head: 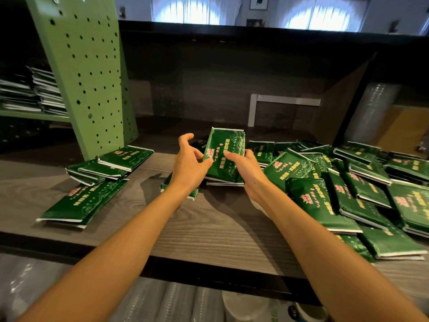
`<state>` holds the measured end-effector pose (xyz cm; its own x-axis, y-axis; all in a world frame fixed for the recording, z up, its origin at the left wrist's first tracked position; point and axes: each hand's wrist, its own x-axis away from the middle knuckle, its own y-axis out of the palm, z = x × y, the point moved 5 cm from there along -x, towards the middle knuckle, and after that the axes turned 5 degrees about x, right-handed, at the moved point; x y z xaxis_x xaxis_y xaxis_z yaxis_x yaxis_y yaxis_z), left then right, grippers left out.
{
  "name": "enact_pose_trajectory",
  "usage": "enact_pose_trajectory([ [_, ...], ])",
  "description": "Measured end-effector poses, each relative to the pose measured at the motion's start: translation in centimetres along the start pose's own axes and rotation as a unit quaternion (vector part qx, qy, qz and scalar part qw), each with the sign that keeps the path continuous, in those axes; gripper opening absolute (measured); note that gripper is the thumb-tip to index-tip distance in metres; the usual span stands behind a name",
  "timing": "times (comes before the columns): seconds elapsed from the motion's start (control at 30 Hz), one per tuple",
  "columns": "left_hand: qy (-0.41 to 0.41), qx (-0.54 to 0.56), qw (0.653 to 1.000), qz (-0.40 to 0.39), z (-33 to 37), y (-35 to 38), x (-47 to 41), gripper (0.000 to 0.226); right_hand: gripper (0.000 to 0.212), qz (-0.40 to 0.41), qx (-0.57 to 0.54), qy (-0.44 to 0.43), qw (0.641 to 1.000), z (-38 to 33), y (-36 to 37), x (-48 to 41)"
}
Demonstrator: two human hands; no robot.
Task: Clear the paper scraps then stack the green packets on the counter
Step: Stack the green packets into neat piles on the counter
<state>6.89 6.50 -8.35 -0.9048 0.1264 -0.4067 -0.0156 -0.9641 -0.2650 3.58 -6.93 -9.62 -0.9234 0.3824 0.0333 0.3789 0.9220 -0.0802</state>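
Two hands on one job. Right hand (246, 168) clamps a small bundle of green packets (226, 152), thumb across the printed face and fingers wrapped behind the right edge. Left hand (188, 159) isn't gripping: fingers splayed and curved, thumb just nudging the bundle's left edge. Reads as squaring the edges before the bundle goes down as a stack.

Bundle is mid-counter (209, 231), top end tipped up. Lower end is on or just above the surface, can't tell which. Probably stood like that so the packets can be tapped flush.

Paper scraps: none visible on the counter, so my guess is we're in the stacking half.

Left to do:
- Loose pile (362, 189) on the right, overlapping at all angles.
- Smaller fanned group (111, 165) on the left, beside the perforated green shelf upright (90, 73).
- Front-left packets (83, 205) lying flat before that group.

Materials: packets are flat, long, glossy foil-look rectangles, dark green with pink/gold print and silvery edges. They look slick and will likely slide if a stack leans. Counter is matte grey wood-grain, flat.
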Motion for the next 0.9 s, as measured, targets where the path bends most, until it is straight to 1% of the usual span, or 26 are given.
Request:
enact_pose_trajectory([
  [0.07,0.006,-0.015,1.000,-0.007,0.3,0.1,0.1,0.060,0.041,0.008,0.003,0.011,1.000,0.1,-0.1,0.1],
  [0.13,0.015,-0.044,0.999,0.018,0.6,-0.5,0.0,0.045,0.039,0.008,0.006,0.015,1.000,0.0,-0.2,0.2],
  [0.2,0.021,-0.116,0.991,0.062,0.7,-1.9,-0.3,0.029,0.040,0.013,0.010,0.016,1.000,-0.2,-0.4,0.2],
  [0.23,0.009,-0.176,0.982,0.072,0.5,-2.5,-0.6,0.026,0.042,0.018,0.009,0.017,1.000,-0.2,-0.6,0.2],
  [0.27,-0.020,-0.248,0.967,0.063,0.0,-3.0,-0.8,0.027,0.043,0.025,0.009,0.018,0.999,-0.3,-0.8,0.2],
  [0.33,-0.108,-0.373,0.921,0.004,-1.1,-3.7,-1.0,0.037,0.046,0.038,0.006,0.022,0.999,-0.4,-1.2,0.2],
  [0.37,-0.148,-0.403,0.902,-0.032,-1.6,-3.8,-0.9,0.046,0.049,0.040,0.004,0.026,0.999,-0.4,-1.3,0.2],
  [0.4,-0.176,-0.412,0.892,-0.064,-1.9,-3.8,-0.8,0.057,0.051,0.040,0.003,0.031,0.999,-0.4,-1.4,0.3],
  [0.47,-0.190,-0.403,0.889,-0.107,-2.3,-3.3,-0.8,0.074,0.050,0.044,-0.001,0.032,0.999,-0.4,-1.6,0.2],
  [0.5,-0.182,-0.399,0.892,-0.115,-2.3,-3.1,-0.8,0.078,0.047,0.046,-0.004,0.029,0.998,-0.5,-1.6,0.1],
  [0.57,-0.163,-0.371,0.906,-0.119,-2.2,-2.8,-0.8,0.075,0.042,0.053,-0.006,0.028,0.998,-0.5,-1.7,0.0],
  [0.6,-0.160,-0.341,0.919,-0.120,-2.0,-2.6,-0.8,0.075,0.042,0.054,-0.003,0.029,0.998,-0.5,-1.7,0.0],
  [0.67,-0.171,-0.270,0.939,-0.128,-1.9,-2.4,-0.6,0.080,0.042,0.053,0.002,0.027,0.998,-0.4,-1.7,-0.1],
  [0.73,-0.187,-0.234,0.946,-0.128,-1.9,-2.5,-0.6,0.084,0.044,0.051,0.005,0.025,0.998,-0.3,-1.6,-0.1],
  [0.83,-0.206,-0.219,0.948,-0.106,-1.9,-3.0,-1.0,0.078,0.049,0.052,0.007,0.024,0.998,-0.3,-1.7,-0.1],
  [0.9,-0.222,-0.205,0.949,-0.085,-2.1,-3.5,-1.3,0.066,0.048,0.053,0.006,0.023,0.998,-0.3,-1.7,-0.1],
])
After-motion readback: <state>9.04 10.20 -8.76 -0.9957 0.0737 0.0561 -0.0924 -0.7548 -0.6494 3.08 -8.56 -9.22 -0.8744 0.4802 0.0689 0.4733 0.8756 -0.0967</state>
